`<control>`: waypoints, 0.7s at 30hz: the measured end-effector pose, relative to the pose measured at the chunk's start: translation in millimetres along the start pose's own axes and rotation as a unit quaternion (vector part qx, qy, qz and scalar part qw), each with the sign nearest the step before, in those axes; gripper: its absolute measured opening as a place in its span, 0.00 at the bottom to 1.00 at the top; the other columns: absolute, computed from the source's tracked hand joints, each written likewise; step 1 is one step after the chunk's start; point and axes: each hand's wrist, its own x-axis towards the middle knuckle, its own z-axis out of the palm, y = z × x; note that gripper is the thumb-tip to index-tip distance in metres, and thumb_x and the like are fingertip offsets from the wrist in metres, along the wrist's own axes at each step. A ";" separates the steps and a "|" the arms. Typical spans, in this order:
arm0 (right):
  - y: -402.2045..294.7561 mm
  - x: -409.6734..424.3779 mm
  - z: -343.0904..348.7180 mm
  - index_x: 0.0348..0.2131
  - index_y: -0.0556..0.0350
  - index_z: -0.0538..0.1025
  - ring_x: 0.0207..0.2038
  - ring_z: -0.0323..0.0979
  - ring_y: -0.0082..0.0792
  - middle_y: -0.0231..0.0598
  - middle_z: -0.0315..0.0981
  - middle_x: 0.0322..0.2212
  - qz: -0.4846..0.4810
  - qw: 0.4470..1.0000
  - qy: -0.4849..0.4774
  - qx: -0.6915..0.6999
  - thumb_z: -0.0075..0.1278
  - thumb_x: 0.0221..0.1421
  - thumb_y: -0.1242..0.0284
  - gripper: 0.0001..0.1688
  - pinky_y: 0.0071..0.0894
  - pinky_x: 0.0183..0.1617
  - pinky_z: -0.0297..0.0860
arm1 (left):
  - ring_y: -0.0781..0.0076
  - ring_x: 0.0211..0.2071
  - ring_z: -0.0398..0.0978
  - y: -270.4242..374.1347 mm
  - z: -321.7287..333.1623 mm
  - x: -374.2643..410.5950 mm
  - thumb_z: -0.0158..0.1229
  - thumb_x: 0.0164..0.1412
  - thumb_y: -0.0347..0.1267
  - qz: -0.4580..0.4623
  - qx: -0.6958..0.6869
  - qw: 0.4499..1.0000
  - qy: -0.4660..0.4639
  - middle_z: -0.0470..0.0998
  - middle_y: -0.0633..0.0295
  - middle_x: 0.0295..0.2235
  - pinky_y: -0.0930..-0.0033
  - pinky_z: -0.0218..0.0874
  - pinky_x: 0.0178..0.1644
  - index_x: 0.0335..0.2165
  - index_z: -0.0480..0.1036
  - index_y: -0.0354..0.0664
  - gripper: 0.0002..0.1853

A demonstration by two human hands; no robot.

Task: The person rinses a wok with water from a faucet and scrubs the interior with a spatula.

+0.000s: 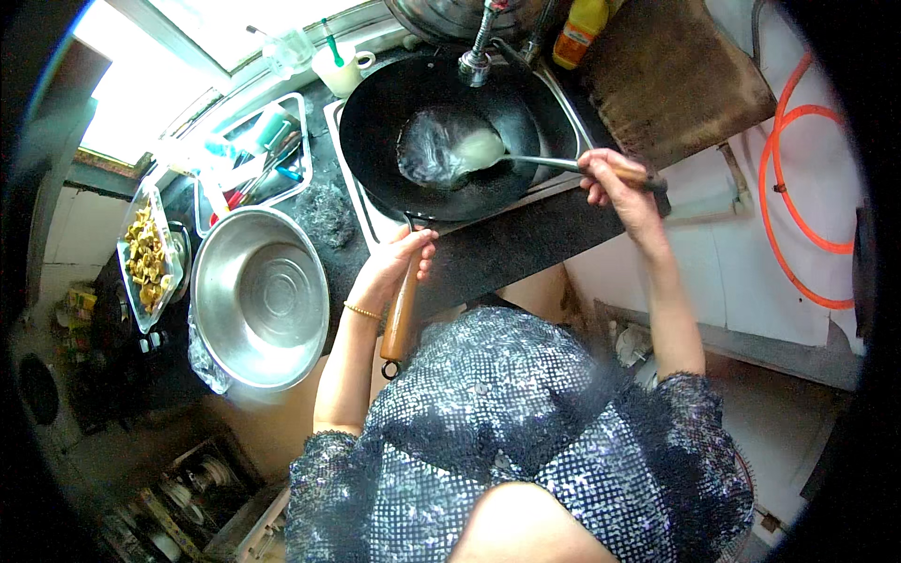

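A black wok (373,141) rests over the metal sink, with a shallow pool of water (429,151) in its bottom. My left hand (401,257) grips the wok's wooden handle (401,317), which points towards my body. A long-handled ladle or spatula (542,161) is in my right hand (612,184), closed around its shaft near the wooden grip. Its pale, rounded head lies in the water; glare hides its exact shape. The faucet head (475,68) hangs over the wok's far side. Whether water runs from it cannot be told.
A steel basin (320,331) stands left of my left arm. Beyond it are a tray of sliced food (146,260), a utensil tray (307,134) and a dark scouring pad (325,214). A cream mug (343,74) stands behind, a yellow bottle (582,32) near the faucet. An orange hose (773,204) hangs at right.
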 end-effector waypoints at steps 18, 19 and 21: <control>49.8 149.1 2.3 0.46 0.60 0.72 0.38 0.76 0.29 0.39 0.76 0.35 0.020 0.941 -0.194 0.277 0.49 0.56 0.71 0.18 0.25 0.45 0.72 | 0.84 0.17 0.64 12.8 15.9 -12.1 0.52 0.61 0.33 -0.008 0.014 0.998 0.053 0.68 0.70 0.19 0.83 0.56 0.17 0.35 0.69 0.39 0.08; 36.9 144.3 -1.4 0.46 0.60 0.72 0.38 0.76 0.29 0.39 0.76 0.35 0.014 0.940 -0.218 0.261 0.49 0.56 0.70 0.18 0.25 0.44 0.73 | 0.84 0.17 0.64 12.7 16.3 -11.8 0.52 0.61 0.33 -0.010 0.014 0.998 0.055 0.67 0.70 0.19 0.83 0.56 0.17 0.35 0.69 0.39 0.08; 10.4 124.8 -16.2 0.44 0.60 0.73 0.37 0.76 0.28 0.39 0.76 0.35 0.019 0.953 -0.226 0.199 0.50 0.55 0.69 0.18 0.26 0.44 0.73 | 0.84 0.17 0.64 13.0 16.8 -11.1 0.52 0.61 0.32 -0.012 0.014 0.998 0.058 0.67 0.70 0.19 0.83 0.56 0.17 0.35 0.69 0.39 0.08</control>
